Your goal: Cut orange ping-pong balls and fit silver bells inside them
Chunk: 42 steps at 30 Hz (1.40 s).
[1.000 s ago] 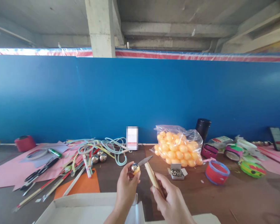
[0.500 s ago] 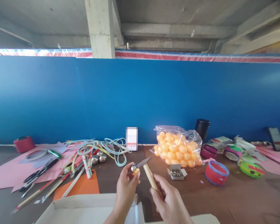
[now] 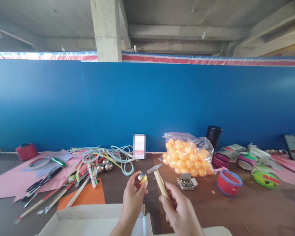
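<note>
Between the fingertips of my left hand [image 3: 134, 193] is a shiny metal ball [image 3: 142, 178]. An orange patch shows at its lower edge; whether it is a separate piece or a reflection I cannot tell. My right hand [image 3: 178, 206] is wrapped round the wooden handle of a small hammer [image 3: 161, 185]. The hammer's grey head points left, just right of the ball and apart from it. Beyond my right hand a small open box [image 3: 186, 187] holds many small shiny metal pieces. More metal balls [image 3: 108, 167] lie on the table farther left.
A clear bag of orange balls [image 3: 189, 157] stands behind the small box. White cardboard trays [image 3: 95, 218] lie in front. Left are scissors [image 3: 40, 183], sticks, coloured paper and coiled tubing [image 3: 121, 155]. Tape rolls [image 3: 229, 183] and a black cylinder [image 3: 213, 139] stand right.
The hammer head has moved slightly right and down, away from the ball, as my right hand shifted right. More of the ball's surface shows. My left hand has barely moved.
</note>
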Tool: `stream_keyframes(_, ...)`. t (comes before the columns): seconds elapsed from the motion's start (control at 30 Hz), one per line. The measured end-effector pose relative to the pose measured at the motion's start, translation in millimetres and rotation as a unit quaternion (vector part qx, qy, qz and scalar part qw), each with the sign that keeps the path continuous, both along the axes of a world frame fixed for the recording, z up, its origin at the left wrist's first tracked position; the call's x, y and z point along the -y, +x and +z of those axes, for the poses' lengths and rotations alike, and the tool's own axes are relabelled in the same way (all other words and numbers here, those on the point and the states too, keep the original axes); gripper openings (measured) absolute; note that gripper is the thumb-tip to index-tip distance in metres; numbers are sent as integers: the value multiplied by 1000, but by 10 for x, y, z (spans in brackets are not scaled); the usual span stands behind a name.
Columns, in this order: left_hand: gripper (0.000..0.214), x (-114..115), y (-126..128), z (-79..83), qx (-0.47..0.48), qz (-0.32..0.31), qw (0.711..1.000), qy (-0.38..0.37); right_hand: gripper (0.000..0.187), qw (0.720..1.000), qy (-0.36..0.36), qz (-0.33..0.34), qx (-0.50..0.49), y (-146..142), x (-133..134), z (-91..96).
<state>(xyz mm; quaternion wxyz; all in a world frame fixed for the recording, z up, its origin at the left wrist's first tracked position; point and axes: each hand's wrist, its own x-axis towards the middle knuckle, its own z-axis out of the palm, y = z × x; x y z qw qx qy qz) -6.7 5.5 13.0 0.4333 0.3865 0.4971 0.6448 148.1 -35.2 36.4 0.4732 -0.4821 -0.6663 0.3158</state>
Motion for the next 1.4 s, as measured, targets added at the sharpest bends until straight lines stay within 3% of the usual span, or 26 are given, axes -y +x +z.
stream_keyframes(0.6,53,22,14,8,-7,-26,999,17,34,997,-30,54,47,45,14,50)
stream_keyframes(1.4,57,27,0,8,-4,-46,999,20,33,1000,-12,9,-6,-33,19,20)
